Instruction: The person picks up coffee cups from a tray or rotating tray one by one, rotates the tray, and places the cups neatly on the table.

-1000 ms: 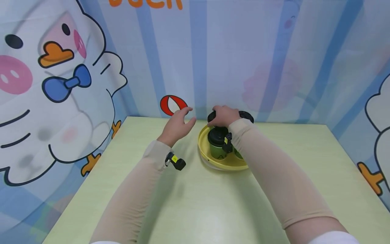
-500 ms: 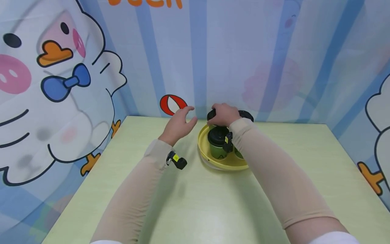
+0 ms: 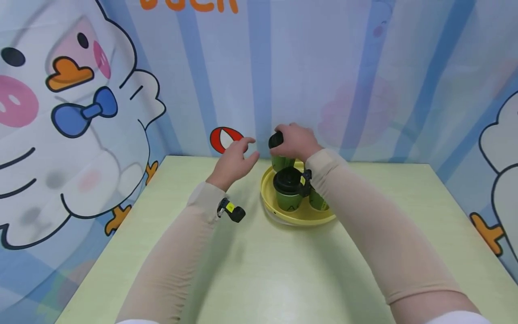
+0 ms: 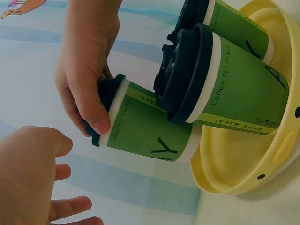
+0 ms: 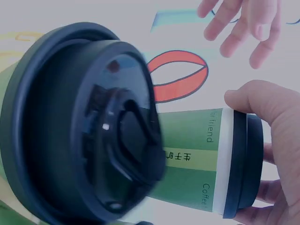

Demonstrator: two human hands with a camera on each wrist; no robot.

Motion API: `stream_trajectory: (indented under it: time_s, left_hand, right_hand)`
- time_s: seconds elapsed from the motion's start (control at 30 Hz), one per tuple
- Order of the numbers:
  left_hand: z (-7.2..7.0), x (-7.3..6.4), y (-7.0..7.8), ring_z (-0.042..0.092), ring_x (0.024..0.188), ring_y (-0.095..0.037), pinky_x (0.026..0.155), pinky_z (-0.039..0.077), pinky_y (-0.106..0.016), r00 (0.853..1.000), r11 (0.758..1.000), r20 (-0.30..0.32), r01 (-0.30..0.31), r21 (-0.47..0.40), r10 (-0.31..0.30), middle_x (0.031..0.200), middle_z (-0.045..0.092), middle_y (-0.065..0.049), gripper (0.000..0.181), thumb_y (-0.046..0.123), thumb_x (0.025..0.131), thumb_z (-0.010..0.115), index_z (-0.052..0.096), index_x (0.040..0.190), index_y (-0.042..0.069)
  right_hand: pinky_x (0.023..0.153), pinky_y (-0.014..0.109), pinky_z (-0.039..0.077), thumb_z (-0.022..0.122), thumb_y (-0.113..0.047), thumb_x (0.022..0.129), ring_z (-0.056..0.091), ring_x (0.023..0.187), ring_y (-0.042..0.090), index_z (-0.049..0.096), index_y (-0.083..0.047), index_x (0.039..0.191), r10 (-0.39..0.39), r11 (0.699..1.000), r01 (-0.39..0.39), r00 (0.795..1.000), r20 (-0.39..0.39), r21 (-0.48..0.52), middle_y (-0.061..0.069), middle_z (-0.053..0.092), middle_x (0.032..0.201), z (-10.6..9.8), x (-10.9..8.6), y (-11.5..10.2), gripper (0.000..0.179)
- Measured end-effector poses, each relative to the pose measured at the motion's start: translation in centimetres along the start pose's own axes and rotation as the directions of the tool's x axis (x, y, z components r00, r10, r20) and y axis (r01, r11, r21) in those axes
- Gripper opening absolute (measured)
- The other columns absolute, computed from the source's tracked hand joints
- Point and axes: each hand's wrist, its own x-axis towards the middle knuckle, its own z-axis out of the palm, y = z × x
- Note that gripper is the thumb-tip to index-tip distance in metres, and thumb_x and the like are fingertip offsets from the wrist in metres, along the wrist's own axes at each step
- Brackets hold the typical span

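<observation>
My right hand (image 3: pixel 297 141) grips a green paper coffee cup (image 3: pixel 282 164) by its black lid, thumb on one side and fingers on the other. In the left wrist view this cup (image 4: pixel 145 126) is raised, its base near the rim of the yellow tray (image 4: pixel 234 186). A second lidded coffee cup (image 3: pixel 288 199) stands at the front of the tray, with a third cup (image 3: pixel 318 201) to its right, partly behind my right sleeve. Left of the tray, my left hand (image 3: pixel 234 165) hovers with spread fingers and holds nothing.
The round yellow tray (image 3: pixel 299 222) sits on a pale table (image 3: pixel 259 270) toward its far edge. A cartoon-printed cloth (image 3: pixel 299 67) hangs close behind the table and along both sides.
My right hand has lifted the coffee cup from the back of the tray, moving slightly up. The left hand stays nearly still in the air.
</observation>
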Motion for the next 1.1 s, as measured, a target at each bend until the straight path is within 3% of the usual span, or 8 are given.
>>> stream_trajectory:
  time_s: [0.23,0.57,0.77,1.1]
  left_hand:
    - [-0.9,0.1,0.4,0.055,0.118,-0.026,0.1,0.048,-0.047,1.0,1.0,-0.007,-0.015,-0.011,0.015,0.136,0.056,-0.009,0.053,0.042,0.103,0.052,0.048,0.148,0.014]
    - [-2.7,-0.4,2.2,0.053,0.128,-0.027,0.102,0.047,-0.048,0.999,0.997,-0.039,-0.032,-0.07,0.029,0.146,0.052,-0.009,0.052,0.041,0.104,0.053,0.046,0.149,0.017]
    - [-3.7,-1.2,2.9,0.051,0.131,-0.03,0.103,0.046,-0.05,0.997,0.996,-0.045,-0.059,-0.067,0.056,0.147,0.051,-0.01,0.051,0.04,0.104,0.053,0.047,0.149,0.018]
    - [-4.4,-2.6,3.2,0.053,0.121,-0.027,0.096,0.049,-0.049,0.996,0.995,-0.05,-0.08,-0.062,0.077,0.144,0.052,-0.009,0.05,0.041,0.104,0.053,0.047,0.148,0.019]
  right_hand:
    - [0.097,0.059,0.043,0.065,-0.05,0.089,0.057,0.108,0.034,0.047,-0.016,0.151,-0.03,0.999,0.03,0.999,-0.041,-0.016,0.015,0.056,0.134,-1.7,-0.9,-0.5,0.073]
    - [0.095,0.057,0.045,0.065,-0.053,0.089,0.059,0.105,0.032,0.046,-0.02,0.152,-0.084,0.996,0.084,0.992,-0.09,-0.006,0.014,0.055,0.136,-4.1,-2.6,-1.6,0.073]
    - [0.089,0.052,0.049,0.064,-0.054,0.089,0.059,0.1,0.029,0.047,-0.022,0.151,-0.12,0.993,0.118,0.988,-0.097,-0.021,0.013,0.055,0.136,-4.9,-3.9,-2.5,0.071]
    - [0.086,0.048,0.052,0.067,-0.054,0.09,0.06,0.102,0.028,0.046,-0.023,0.152,-0.17,0.985,0.171,0.981,-0.097,0.004,0.013,0.052,0.139,-5.4,-6.0,-2.9,0.072]
